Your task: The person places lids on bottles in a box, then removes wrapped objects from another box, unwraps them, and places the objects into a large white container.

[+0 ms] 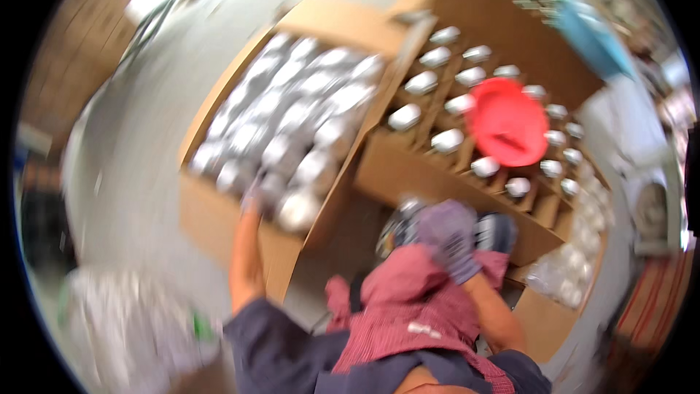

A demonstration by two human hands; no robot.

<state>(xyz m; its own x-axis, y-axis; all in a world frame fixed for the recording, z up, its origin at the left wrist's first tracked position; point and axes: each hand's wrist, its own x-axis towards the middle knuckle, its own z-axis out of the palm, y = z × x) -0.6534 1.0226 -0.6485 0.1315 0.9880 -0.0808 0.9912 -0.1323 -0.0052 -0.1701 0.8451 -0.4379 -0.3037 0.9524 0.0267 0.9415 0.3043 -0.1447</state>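
At the near edge of the open cardboard box (pixel 200 120) on the left, my left hand (pixel 254 195) reaches in among rows of silvery-white rounded items (pixel 281 113). Motion smears its fingers, so what it touches or holds is unclear. My right hand (pixel 446 233), in a greyish-purple glove, is over my lap near the red-checked apron (pixel 397 288). Its back faces up and its fingers are hard to make out. Just beyond it stands a divided cardboard box (pixel 408 171) with white-topped items (pixel 421 83) upright in its cells. A red plastic dish (pixel 508 122) lies on top of them.
A carton with plastic-wrapped white items (pixel 572 266) sits at the right. A whitish sack (pixel 135 328) is at the lower left, and stacked brown cartons (pixel 87 44) stand at the far left. Light blue material (pixel 594 36) lies beyond the divided box. Grey floor (pixel 146 146) shows on the left.
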